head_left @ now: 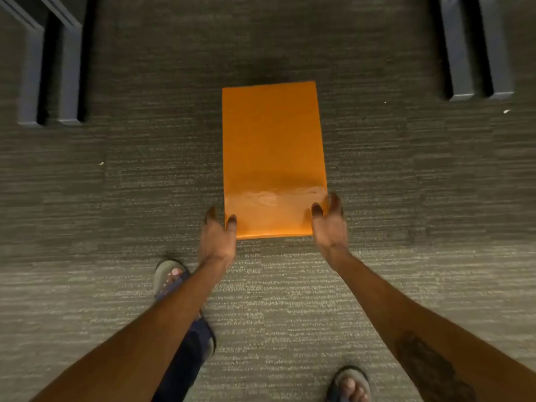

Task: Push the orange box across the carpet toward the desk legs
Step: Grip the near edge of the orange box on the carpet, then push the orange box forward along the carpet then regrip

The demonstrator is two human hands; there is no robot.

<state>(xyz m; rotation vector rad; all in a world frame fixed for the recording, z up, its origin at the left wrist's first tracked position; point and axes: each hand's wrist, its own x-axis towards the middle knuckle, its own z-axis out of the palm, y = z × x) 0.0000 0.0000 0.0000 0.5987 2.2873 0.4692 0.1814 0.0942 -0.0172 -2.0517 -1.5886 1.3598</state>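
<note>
A flat orange box (271, 146) lies lengthwise on the grey carpet (406, 175), its long side pointing away from me. My left hand (218, 239) grips its near left corner, thumb on top and fingers down the side. My right hand (329, 224) holds the near right corner the same way. Dark desk legs (49, 74) stand at the far left, and a second pair of desk legs (475, 53) at the far right. The box's far end lies roughly level with the feet of those legs.
My two sandalled feet show at the bottom, the left foot (171, 280) just behind my left hand and the right foot (349, 384) at the frame's lower edge. Small white specks (506, 111) lie on the carpet near the right legs.
</note>
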